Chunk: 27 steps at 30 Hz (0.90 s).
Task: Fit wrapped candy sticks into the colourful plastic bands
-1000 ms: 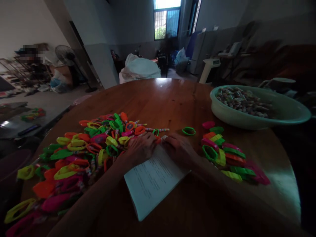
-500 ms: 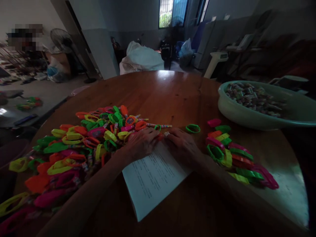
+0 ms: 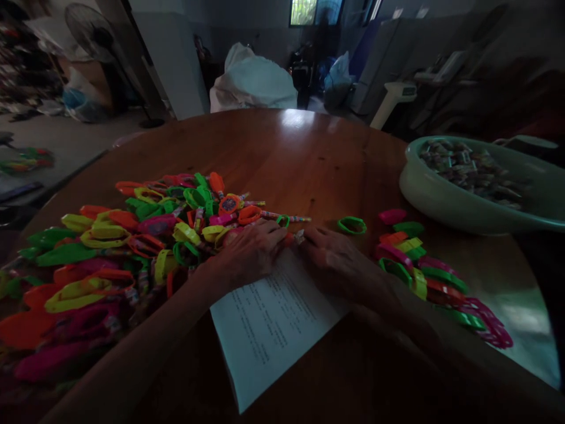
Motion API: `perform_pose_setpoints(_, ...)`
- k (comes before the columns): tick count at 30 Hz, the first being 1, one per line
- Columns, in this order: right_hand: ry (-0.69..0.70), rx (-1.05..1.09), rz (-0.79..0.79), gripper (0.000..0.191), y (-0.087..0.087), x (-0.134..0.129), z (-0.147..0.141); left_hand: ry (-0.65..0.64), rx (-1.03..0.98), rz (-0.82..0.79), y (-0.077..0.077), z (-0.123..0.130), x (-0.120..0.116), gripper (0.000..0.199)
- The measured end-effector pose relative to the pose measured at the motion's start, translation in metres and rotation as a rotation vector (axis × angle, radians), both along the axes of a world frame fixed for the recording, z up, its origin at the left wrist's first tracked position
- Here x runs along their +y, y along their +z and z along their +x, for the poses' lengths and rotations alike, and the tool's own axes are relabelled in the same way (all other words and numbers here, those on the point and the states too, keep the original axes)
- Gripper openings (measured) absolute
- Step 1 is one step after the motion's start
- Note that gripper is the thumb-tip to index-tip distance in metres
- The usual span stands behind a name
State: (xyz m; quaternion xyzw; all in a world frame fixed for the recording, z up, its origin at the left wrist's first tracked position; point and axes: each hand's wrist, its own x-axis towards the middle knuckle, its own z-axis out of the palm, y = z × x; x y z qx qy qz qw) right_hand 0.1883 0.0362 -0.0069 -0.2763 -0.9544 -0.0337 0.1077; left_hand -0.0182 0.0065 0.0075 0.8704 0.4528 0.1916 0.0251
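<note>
My left hand (image 3: pixel 253 253) is closed on a reddish-orange plastic piece (image 3: pixel 288 239), mostly covered by the fingers; it looks like one of the toy watches. Facing it, my right hand (image 3: pixel 333 256) pinches a small pale wrapped piece (image 3: pixel 299 237) against the orange one. Both hands rest over the top end of a printed paper stack (image 3: pixel 269 335). Left of them spreads a heap of bright toy watches (image 3: pixel 106 235), several with wrapped candy sticks. Just beyond the fingers lie a thin candy stick (image 3: pixel 286 217) and a green toy watch (image 3: pixel 352 225).
On the right, more colourful toy watches (image 3: pixel 441 288) lie in a loose row beside my right forearm. A pale green basin (image 3: pixel 459 206) of small wrapped pieces stands at the right edge of the round wooden table (image 3: pixel 265 153). Behind the table is a large white sack (image 3: pixel 256 79).
My view has tilted down slightly, and the table appears a little closer. Both hands stay together over the paper, with the right fingers still on the small pale piece.
</note>
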Motion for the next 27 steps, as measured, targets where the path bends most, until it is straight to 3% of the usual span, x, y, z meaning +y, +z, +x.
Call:
perform_pose_setpoints(6,0.025,-0.109,0.032,0.022,0.005,0.004,-0.001,-0.001,-0.020,0.013,-0.004,-0.001,0.001,0.021)
perform_pose_setpoints(17,-0.008,-0.130,0.160,0.018,-0.006,-0.009,-0.015,0.011,0.001,0.015,-0.002,-0.001,0.001,0.020)
perform_pose_setpoints(22,-0.035,-0.112,0.065,0.016,0.013,-0.006,-0.014,0.015,-0.010,0.079,-0.007,-0.002,0.001,0.027)
perform_pose_setpoints(24,-0.094,-0.077,0.014,0.013,0.024,0.003,-0.002,0.010,-0.017,0.136,-0.001,-0.008,0.002,0.027)
perform_pose_setpoints(27,-0.362,0.103,0.035,0.010,0.032,0.021,0.029,0.091,0.033,0.246,0.021,-0.027,0.001,0.025)
